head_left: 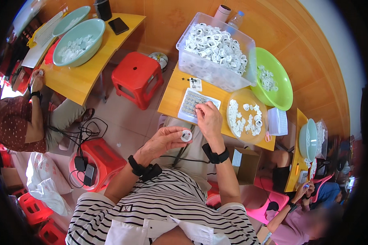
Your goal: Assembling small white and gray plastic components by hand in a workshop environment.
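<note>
Okay, so we've got the yellow table, the packed clear bin on it, then the white tray near its front edge. Our left hand pinches a round white piece just short of that edge, and our right hand has its fingertips bunched narrow at the tray's small discs; can't tell if they've caught one. We'd hold the piece steady by its rim and lift discs singly, so the neighbours stay put
</note>
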The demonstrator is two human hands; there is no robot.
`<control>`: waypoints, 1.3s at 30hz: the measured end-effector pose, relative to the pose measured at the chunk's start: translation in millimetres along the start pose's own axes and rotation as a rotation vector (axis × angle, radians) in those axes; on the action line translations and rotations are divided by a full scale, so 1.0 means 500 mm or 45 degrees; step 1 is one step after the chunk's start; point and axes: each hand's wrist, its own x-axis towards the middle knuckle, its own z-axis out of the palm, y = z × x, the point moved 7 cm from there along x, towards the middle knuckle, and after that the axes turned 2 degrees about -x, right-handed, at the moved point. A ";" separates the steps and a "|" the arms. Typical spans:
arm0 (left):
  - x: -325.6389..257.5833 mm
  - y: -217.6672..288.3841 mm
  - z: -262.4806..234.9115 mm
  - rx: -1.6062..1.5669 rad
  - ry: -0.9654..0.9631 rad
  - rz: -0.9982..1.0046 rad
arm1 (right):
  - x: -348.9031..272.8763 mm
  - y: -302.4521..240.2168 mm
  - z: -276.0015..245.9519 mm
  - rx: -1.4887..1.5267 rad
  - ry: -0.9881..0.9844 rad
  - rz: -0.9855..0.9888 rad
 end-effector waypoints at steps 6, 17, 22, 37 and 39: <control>-0.002 0.009 -0.015 -0.035 0.028 0.026 | -0.025 0.019 -0.018 -0.031 0.009 0.031; 0.002 0.011 -0.015 -0.053 0.021 0.062 | -0.021 0.020 -0.008 -0.102 -0.011 0.118; 0.005 0.014 -0.008 -0.111 0.018 0.094 | -0.023 0.012 -0.014 -0.009 0.086 -0.016; 0.015 0.009 0.020 -0.020 0.063 0.168 | -0.123 -0.112 -0.069 0.049 0.155 -0.242; 0.015 0.006 0.017 0.025 0.096 0.177 | -0.129 -0.118 -0.069 -0.005 0.170 -0.288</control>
